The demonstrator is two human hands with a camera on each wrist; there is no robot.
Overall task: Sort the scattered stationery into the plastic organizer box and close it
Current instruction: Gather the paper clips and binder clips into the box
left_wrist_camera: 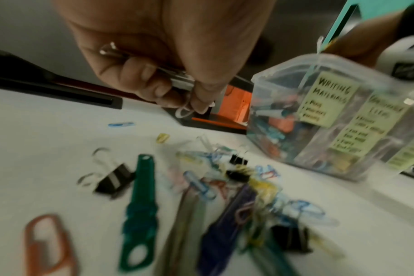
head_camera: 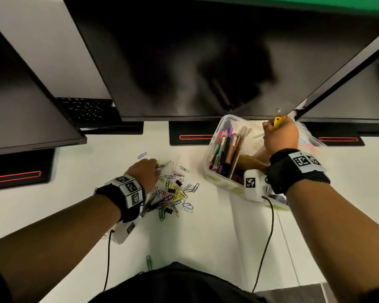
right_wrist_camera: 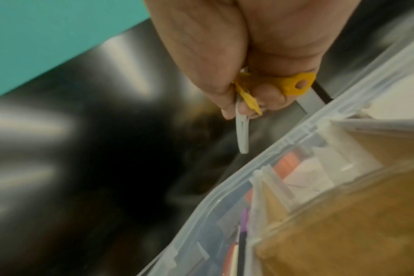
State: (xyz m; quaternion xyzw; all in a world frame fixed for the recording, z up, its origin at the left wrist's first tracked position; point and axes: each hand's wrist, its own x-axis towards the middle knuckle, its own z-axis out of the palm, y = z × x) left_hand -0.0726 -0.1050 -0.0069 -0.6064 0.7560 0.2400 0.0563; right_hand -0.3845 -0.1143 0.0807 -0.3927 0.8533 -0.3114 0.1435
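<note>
White desk (head_camera: 217, 226), left hand (head_camera: 143, 171) grip pinching clips (left_wrist_camera: 181, 82), right hand (head_camera: 280, 136) fisted round yellow scissors (right_wrist_camera: 248, 97) above organizer box (head_camera: 214, 178)

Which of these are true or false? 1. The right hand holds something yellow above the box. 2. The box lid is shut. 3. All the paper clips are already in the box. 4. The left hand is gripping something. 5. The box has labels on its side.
1. True: the right hand grips a yellow-handled tool over the plastic organizer box.
2. False: the box is open, with pens showing inside.
3. False: a pile of paper clips lies on the table.
4. True: the left hand has its fingers curled round a thin silvery item.
5. True: a yellow label reads "Writing Materials".
</note>
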